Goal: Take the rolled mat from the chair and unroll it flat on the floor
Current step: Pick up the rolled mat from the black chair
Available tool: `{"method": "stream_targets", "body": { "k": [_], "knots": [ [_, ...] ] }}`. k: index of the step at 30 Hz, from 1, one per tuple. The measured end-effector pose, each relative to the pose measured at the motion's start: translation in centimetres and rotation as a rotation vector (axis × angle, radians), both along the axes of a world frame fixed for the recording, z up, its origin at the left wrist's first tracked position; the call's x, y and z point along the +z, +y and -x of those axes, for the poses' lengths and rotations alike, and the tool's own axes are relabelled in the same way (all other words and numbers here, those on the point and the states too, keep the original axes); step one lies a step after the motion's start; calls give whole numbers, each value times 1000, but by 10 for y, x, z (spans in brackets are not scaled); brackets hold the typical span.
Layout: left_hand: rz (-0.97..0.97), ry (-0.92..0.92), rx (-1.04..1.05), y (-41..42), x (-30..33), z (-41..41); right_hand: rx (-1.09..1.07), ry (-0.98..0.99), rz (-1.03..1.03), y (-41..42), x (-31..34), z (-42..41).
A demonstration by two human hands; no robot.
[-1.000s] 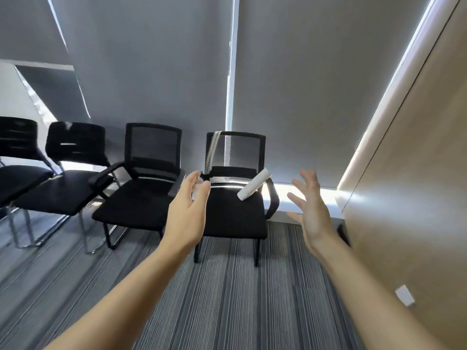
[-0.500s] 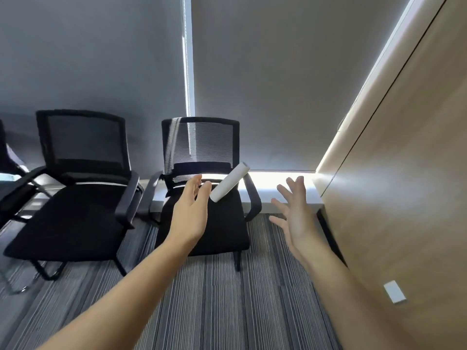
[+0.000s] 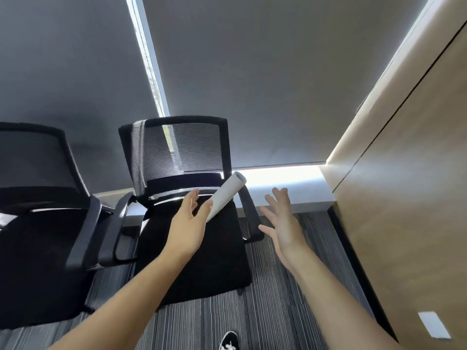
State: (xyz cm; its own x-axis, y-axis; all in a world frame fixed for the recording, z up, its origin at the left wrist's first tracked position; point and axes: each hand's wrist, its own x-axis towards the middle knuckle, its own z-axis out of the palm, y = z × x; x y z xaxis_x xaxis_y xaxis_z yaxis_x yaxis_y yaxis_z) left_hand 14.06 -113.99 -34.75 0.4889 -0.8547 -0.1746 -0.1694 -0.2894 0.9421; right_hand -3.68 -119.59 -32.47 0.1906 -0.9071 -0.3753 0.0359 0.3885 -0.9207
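A white rolled mat (image 3: 227, 194) lies slanted on a black mesh-back chair (image 3: 202, 258), its upper end propped against the right armrest. My left hand (image 3: 188, 224) reaches over the seat with fingers apart, its fingertips at the roll's lower end and covering it. Whether they touch the roll I cannot tell. My right hand (image 3: 283, 223) hovers open to the right of the armrest, palm toward the chair, holding nothing.
A second black chair (image 3: 43, 248) stands close on the left, armrests nearly touching. A wooden wall panel (image 3: 404, 210) runs along the right. Grey blinds and a lit white sill (image 3: 285, 178) are behind. Striped carpet (image 3: 202, 329) and my shoe (image 3: 229, 341) lie below.
I have stepped closer, so the chair fills more of the view. Both open hands have advanced toward the roll, the left now at its lower end.
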Motion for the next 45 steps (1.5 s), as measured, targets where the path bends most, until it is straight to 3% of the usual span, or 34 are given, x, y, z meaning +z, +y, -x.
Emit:
{"method": "stream_targets", "body": {
  "k": [13,21,30,45],
  "knots": [
    [-194,332,93,-152,-121,-67,74,102,-153,-179,-92,-90],
    [-272,33,-168,-260,-183,-69,35,74,-248,-246,-169,-110],
    [-257,-230,-313,-328,-256,-49,-59,-4,-369,-279,-239,-89],
    [-267,-484,-312,-358,-274,-47,-23,-79,-457,-303,-261,-91]
  ]
}}
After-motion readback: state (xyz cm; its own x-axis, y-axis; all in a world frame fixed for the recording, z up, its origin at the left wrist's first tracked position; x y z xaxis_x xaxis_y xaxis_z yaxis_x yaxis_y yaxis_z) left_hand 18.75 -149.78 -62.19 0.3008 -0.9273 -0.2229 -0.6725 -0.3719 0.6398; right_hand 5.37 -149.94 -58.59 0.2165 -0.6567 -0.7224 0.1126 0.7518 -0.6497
